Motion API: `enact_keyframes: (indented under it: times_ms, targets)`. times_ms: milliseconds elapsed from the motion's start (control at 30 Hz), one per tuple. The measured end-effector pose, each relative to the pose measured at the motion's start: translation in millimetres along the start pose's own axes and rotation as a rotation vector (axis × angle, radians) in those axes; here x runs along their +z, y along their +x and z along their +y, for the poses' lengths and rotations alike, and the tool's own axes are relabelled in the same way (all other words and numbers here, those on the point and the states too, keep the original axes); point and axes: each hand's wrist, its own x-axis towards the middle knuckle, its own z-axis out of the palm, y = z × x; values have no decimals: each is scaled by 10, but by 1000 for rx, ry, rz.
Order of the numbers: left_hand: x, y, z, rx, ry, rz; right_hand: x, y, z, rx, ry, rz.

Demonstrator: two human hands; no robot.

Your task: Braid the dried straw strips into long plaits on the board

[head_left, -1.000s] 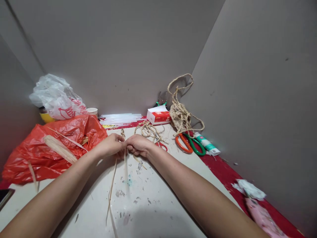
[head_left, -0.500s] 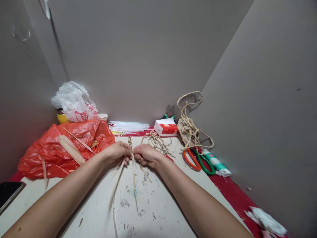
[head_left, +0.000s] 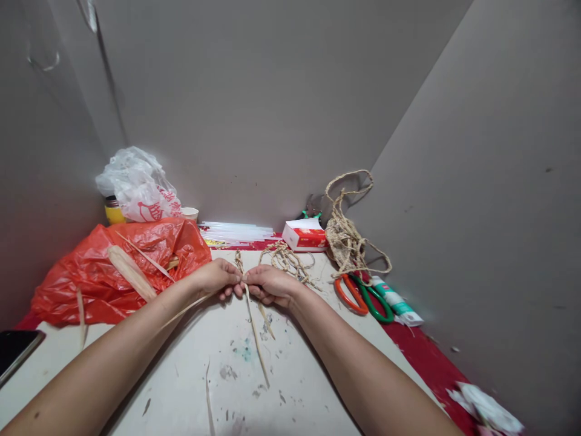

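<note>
My left hand [head_left: 216, 278] and my right hand [head_left: 269, 283] meet fingertip to fingertip over the stained white board [head_left: 290, 369]. Both are closed in a pinch on thin pale straw strips [head_left: 255, 339]. A short braided length [head_left: 238, 261] runs away from the fingers toward the back. Loose strip ends trail toward me, one under my left wrist, others down the middle of the board.
A red plastic bag [head_left: 104, 272] with dried husks lies at the left, a white bag [head_left: 136, 188] behind it. Twine [head_left: 347, 239], orange and green scissors [head_left: 363, 295], a glue tube [head_left: 394, 301], a red-white box [head_left: 305, 235] and clear sticks [head_left: 236, 232] stand at the back. A phone [head_left: 16, 351] lies far left.
The camera has tilted up, so everything sits lower in view. My hands stay pinched together; the trailing strips have swung, one now lying out under my left wrist.
</note>
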Motion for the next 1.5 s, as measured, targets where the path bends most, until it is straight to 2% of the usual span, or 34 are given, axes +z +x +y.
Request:
enact_keyframes:
  times_ms: [167, 367, 700, 867, 1067, 1267, 1367, 1500]
  targets:
    - [79, -1, -10, 93, 21, 114, -40, 15, 33, -17, 25, -49]
    - [111, -4, 14, 24, 1, 197, -20, -14, 5, 6, 31, -34]
    - [108, -7, 49, -44, 61, 228, 20, 0, 17, -2, -80, 45]
    - [87, 20, 12, -35, 80, 237, 67, -11, 7, -32, -240, 112]
    - [84, 27, -6, -32, 139, 279, 127, -3, 27, -84, -507, 288]
    - [95, 40, -8, -42, 131, 349, 94, -41, 7, -157, -719, 337]
    - [98, 40, -20, -44, 107, 359, 68, -87, -7, -159, -675, 305]
    - [110, 22, -24, -18, 66, 352, 71, -132, -15, -110, -412, 177]
